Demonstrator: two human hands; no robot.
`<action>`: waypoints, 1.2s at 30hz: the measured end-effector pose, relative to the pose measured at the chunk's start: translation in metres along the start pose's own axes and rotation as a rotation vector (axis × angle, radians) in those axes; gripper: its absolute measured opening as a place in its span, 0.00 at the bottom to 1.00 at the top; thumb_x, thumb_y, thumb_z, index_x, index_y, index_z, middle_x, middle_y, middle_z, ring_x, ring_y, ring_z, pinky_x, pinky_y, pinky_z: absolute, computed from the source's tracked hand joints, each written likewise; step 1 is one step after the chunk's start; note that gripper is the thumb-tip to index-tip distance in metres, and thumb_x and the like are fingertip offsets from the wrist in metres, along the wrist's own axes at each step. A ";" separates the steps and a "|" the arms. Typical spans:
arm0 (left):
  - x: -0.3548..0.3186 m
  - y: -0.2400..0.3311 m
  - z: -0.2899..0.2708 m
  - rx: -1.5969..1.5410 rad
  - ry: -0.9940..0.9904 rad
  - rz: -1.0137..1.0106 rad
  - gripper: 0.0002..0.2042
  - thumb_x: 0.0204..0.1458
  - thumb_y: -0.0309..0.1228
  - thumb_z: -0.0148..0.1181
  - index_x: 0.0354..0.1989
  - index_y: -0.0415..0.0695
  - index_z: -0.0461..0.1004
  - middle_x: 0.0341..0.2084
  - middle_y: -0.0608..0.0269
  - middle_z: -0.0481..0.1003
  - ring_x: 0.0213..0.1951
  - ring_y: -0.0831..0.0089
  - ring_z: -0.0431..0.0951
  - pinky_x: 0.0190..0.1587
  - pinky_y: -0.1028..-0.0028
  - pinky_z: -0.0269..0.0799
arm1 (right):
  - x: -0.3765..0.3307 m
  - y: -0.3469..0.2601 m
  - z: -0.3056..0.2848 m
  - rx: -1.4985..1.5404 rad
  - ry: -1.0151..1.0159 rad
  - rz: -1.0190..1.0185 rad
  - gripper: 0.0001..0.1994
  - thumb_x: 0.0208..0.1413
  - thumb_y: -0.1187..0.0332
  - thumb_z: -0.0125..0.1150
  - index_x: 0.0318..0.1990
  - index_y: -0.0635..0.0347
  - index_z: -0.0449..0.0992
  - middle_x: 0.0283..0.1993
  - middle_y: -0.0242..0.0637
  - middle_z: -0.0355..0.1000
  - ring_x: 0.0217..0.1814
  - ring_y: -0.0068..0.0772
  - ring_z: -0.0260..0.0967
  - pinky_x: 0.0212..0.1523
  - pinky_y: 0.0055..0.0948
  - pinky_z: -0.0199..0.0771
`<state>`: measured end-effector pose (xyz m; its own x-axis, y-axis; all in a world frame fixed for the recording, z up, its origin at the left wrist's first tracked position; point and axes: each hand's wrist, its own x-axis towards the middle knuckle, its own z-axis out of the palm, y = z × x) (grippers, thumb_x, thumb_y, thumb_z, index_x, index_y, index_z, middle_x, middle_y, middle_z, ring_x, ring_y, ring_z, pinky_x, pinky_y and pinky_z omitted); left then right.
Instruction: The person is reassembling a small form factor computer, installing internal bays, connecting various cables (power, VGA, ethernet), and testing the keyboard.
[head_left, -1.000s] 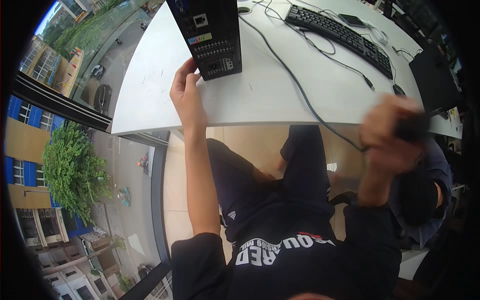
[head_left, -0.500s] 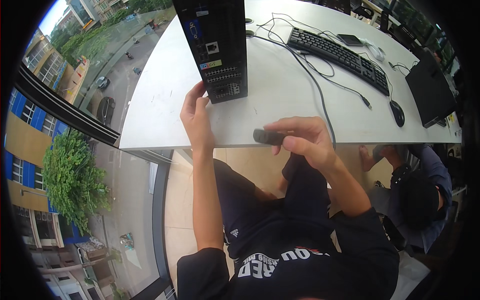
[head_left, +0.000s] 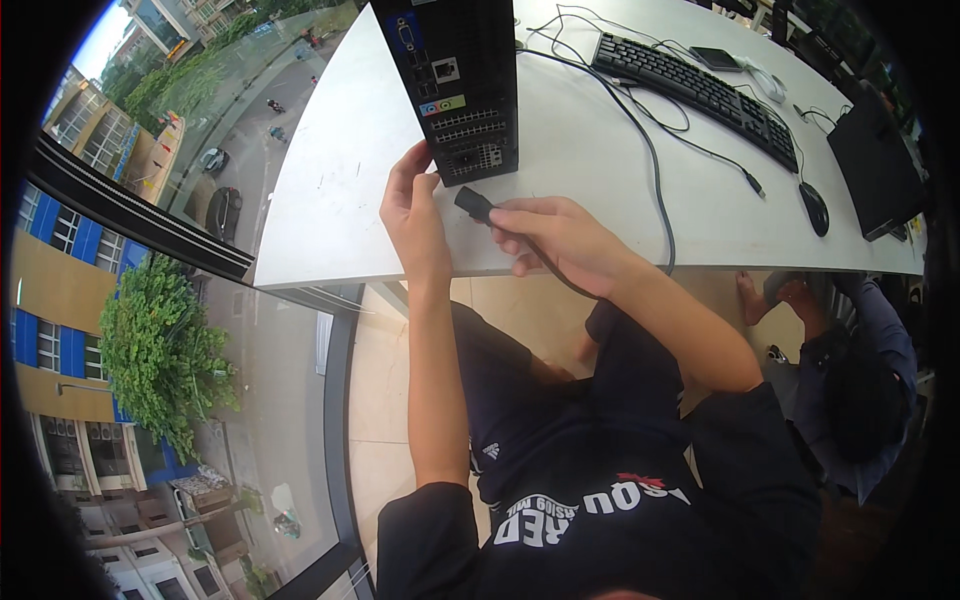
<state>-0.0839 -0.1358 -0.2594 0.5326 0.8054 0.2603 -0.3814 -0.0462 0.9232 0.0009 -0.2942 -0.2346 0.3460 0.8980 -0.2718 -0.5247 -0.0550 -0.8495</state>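
A black computer tower (head_left: pixel 465 110) stands on the white desk, its back panel of ports and vents facing me. My left hand (head_left: pixel 412 220) is closed against its lower left edge, the thumb at the near side and the other fingers partly hidden behind the casing. In my right hand (head_left: pixel 560 240) is the black plug of a power cord (head_left: pixel 474 204), pinched between thumb and fingers. The plug points up and left, a little short of the tower's bottom corner and apart from it. Its cable hangs down below my right palm.
Right of the tower lie a black keyboard (head_left: pixel 700 95), a mouse (head_left: pixel 814 208), a phone-like dark slab (head_left: pixel 716 59) and loose cables (head_left: pixel 650 160). A black box-shaped device (head_left: pixel 875 172) stands at the right end. Another person (head_left: pixel 850 370) sits low at right. A window borders the desk's left side.
My right hand has moved up and left, carrying the plug closer to the tower's lower corner and turning it. My left hand stays at the tower's edge. The whole view has shifted slightly.
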 end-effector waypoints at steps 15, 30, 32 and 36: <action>-0.002 0.001 -0.001 -0.021 -0.030 0.010 0.20 0.61 0.23 0.53 0.62 0.29 0.71 0.58 0.48 0.75 0.61 0.64 0.73 0.65 0.67 0.65 | 0.025 -0.016 0.018 -1.224 0.469 -0.556 0.17 0.48 0.62 0.70 0.36 0.70 0.79 0.26 0.50 0.79 0.27 0.49 0.79 0.33 0.39 0.80; 0.003 0.004 -0.021 -0.013 -0.282 -0.028 0.28 0.58 0.20 0.62 0.68 0.28 0.64 0.65 0.42 0.68 0.59 0.58 0.76 0.60 0.66 0.73 | 0.027 0.002 0.009 -1.080 0.497 -0.674 0.16 0.53 0.59 0.70 0.41 0.63 0.80 0.24 0.41 0.79 0.27 0.45 0.80 0.33 0.37 0.79; 0.003 0.006 -0.029 0.110 -0.342 0.038 0.32 0.56 0.21 0.67 0.69 0.29 0.62 0.66 0.41 0.67 0.58 0.56 0.77 0.59 0.65 0.75 | 0.016 -0.008 -0.006 -1.039 0.453 -0.621 0.19 0.53 0.57 0.71 0.45 0.62 0.80 0.27 0.41 0.81 0.29 0.43 0.81 0.34 0.36 0.80; 0.003 0.015 -0.020 0.199 -0.333 0.048 0.36 0.54 0.23 0.71 0.71 0.31 0.61 0.65 0.40 0.68 0.62 0.57 0.74 0.60 0.64 0.75 | 0.018 -0.033 -0.045 -1.100 0.464 -0.854 0.29 0.51 0.53 0.76 0.55 0.63 0.77 0.42 0.45 0.83 0.40 0.39 0.82 0.41 0.34 0.81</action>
<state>-0.1034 -0.1224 -0.2509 0.7465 0.5649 0.3517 -0.2752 -0.2190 0.9361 0.0588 -0.2960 -0.2319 0.5651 0.6221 0.5420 0.7341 -0.0792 -0.6745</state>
